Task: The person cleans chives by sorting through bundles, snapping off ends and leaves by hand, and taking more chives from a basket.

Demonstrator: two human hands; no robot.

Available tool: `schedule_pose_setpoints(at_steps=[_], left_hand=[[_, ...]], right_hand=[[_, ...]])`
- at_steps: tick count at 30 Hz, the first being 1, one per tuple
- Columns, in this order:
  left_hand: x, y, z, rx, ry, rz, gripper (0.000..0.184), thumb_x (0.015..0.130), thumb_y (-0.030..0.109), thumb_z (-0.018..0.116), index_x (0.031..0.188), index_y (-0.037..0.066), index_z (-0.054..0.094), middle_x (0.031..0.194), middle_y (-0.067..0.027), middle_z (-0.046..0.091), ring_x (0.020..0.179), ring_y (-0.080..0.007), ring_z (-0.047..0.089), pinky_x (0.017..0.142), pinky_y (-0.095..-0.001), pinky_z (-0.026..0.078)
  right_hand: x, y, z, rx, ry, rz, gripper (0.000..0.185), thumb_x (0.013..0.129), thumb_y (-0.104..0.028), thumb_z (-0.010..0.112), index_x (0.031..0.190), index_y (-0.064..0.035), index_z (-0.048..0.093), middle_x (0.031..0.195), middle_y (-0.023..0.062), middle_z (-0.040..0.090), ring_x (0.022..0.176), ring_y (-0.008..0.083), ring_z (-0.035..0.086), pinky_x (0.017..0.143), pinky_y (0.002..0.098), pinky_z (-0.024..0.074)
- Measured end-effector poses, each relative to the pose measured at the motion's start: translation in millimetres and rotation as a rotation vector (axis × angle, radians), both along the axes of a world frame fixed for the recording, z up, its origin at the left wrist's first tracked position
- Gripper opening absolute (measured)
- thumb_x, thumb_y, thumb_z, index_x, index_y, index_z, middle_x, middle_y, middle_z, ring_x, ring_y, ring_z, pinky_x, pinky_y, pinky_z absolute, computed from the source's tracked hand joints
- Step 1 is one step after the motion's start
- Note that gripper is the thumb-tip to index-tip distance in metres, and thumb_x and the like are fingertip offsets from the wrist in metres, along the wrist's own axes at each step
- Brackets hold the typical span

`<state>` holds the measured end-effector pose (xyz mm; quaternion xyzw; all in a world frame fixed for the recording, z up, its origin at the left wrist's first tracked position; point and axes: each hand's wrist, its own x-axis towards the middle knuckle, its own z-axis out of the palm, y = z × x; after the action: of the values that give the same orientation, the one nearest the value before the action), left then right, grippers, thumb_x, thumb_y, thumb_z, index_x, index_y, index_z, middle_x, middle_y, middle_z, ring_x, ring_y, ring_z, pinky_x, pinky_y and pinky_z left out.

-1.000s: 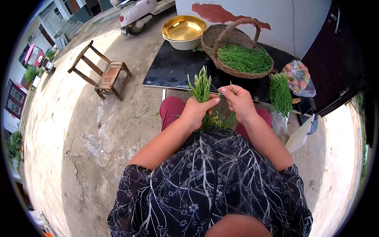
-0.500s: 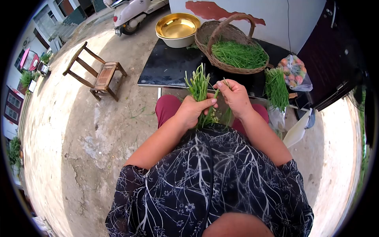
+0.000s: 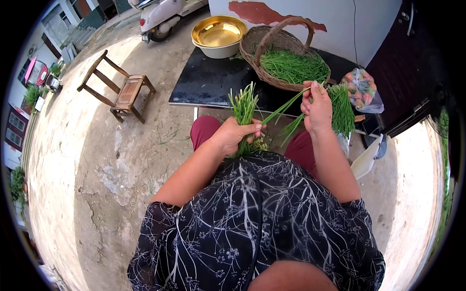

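My left hand is wrapped round a bundle of green stalks, whose cut ends point up above the thumb. To the right and higher, my right hand pinches a few long green stalks, which slant down toward the left thumb and hang loose below the fingers. Behind the hands a wicker basket holds a heap of similar green stalks. Another green bunch hangs over the table's right front edge, just beside my right hand.
The black table bears a golden basin in a white one, and a plastic bag of round fruit. A wooden chair stands at the left, a scooter behind. Leafy scraps lie by my lap.
My right hand has moved up and right, away from my left hand, drawing a few long stalks with it. The left hand still grips the bundle. The view has shifted slightly.
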<state>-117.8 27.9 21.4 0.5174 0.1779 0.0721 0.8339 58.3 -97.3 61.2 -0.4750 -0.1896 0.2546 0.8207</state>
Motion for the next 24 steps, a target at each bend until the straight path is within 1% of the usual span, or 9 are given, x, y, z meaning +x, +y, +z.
schedule_pose_setpoints(at_steps=[7, 10, 12, 14, 15, 16, 19, 22, 24], left_hand=[[3, 6, -10, 0.021, 0.049, 0.038, 0.016, 0.079, 0.01, 0.06, 0.088, -0.003, 0.056, 0.067, -0.0033, 0.053, 0.052, -0.0096, 0.043, 0.05, -0.0226, 0.035], [9, 16, -26, -0.183, 0.117, 0.181, 0.014, 0.079, 0.01, 0.058, 0.086, -0.001, 0.056, 0.065, -0.002, 0.052, 0.05, -0.0091, 0.041, 0.049, -0.0228, 0.034], [11, 23, -32, -0.285, 0.228, 0.366, 0.012, 0.079, 0.01, 0.056, 0.085, 0.0, 0.056, 0.064, -0.0014, 0.052, 0.05, -0.0092, 0.039, 0.048, -0.0227, 0.033], [9, 20, -31, -0.301, 0.198, 0.343, 0.011, 0.079, 0.009, 0.057, 0.085, 0.0, 0.056, 0.067, -0.0017, 0.053, 0.052, -0.0105, 0.044, 0.049, -0.0227, 0.036], [8, 8, -15, -0.227, 0.125, 0.356, 0.012, 0.079, 0.007, 0.057, 0.087, -0.001, 0.056, 0.071, -0.0037, 0.056, 0.056, -0.011, 0.047, 0.051, -0.0228, 0.038], [8, 1, -6, -0.154, 0.05, 0.368, 0.013, 0.078, 0.006, 0.058, 0.089, -0.001, 0.057, 0.074, -0.0057, 0.059, 0.06, -0.0116, 0.051, 0.052, -0.0229, 0.04], [6, 2, -7, -0.044, -0.061, 0.153, 0.021, 0.078, 0.004, 0.059, 0.097, -0.004, 0.056, 0.078, -0.007, 0.059, 0.063, -0.012, 0.053, 0.054, -0.0222, 0.041], [5, -1, -6, 0.038, -0.065, 0.054, 0.028, 0.077, 0.004, 0.06, 0.103, -0.005, 0.054, 0.077, -0.0064, 0.058, 0.063, -0.0112, 0.052, 0.055, -0.0212, 0.041], [4, -8, 0, 0.07, -0.061, 0.035, 0.029, 0.077, 0.004, 0.061, 0.103, -0.006, 0.054, 0.075, -0.0051, 0.056, 0.063, -0.0104, 0.052, 0.054, -0.0206, 0.04]], right_hand=[[-5, -9, 5, 0.133, -0.188, -0.096, 0.02, 0.092, -0.023, 0.043, 0.089, -0.0054, 0.053, 0.067, -0.0018, 0.046, 0.048, 0.0028, 0.034, 0.042, 0.0167, 0.0261], [-28, -14, 7, 0.214, -0.405, -0.094, 0.018, 0.092, -0.02, 0.043, 0.089, -0.005, 0.052, 0.067, -0.0014, 0.045, 0.05, 0.0036, 0.034, 0.044, 0.0167, 0.0271], [-33, -20, 17, 0.234, -0.465, -0.091, 0.017, 0.092, -0.017, 0.042, 0.089, -0.0041, 0.052, 0.069, -0.0005, 0.046, 0.054, 0.0045, 0.036, 0.048, 0.017, 0.0299], [-26, -20, 22, 0.136, -0.74, -0.129, 0.017, 0.093, -0.015, 0.041, 0.089, -0.0034, 0.052, 0.072, 0.0001, 0.047, 0.057, 0.0059, 0.04, 0.053, 0.0187, 0.0347], [-22, -18, 21, 0.103, -0.781, -0.105, 0.019, 0.093, -0.016, 0.039, 0.089, -0.0026, 0.051, 0.075, 0.0019, 0.049, 0.062, 0.0081, 0.046, 0.061, 0.0221, 0.0425], [-23, -17, 21, 0.101, -0.779, -0.114, 0.019, 0.093, -0.016, 0.039, 0.089, -0.0026, 0.051, 0.075, 0.0019, 0.049, 0.062, 0.0081, 0.046, 0.061, 0.0221, 0.0425], [-23, -11, 18, 0.03, -0.2, 0.225, 0.024, 0.094, -0.02, 0.036, 0.091, -0.001, 0.05, 0.071, 0.0027, 0.049, 0.06, 0.0097, 0.049, 0.07, 0.0282, 0.0494], [-18, -12, 21, -0.237, -0.132, 0.367, 0.02, 0.089, -0.023, 0.051, 0.091, -0.0032, 0.052, 0.069, -0.0013, 0.048, 0.054, 0.005, 0.041, 0.057, 0.0219, 0.0442], [-27, -4, 24, -0.33, -0.228, 0.253, 0.019, 0.084, -0.021, 0.058, 0.093, -0.0035, 0.056, 0.073, -0.002, 0.051, 0.059, 0.0041, 0.043, 0.06, 0.0203, 0.041]])
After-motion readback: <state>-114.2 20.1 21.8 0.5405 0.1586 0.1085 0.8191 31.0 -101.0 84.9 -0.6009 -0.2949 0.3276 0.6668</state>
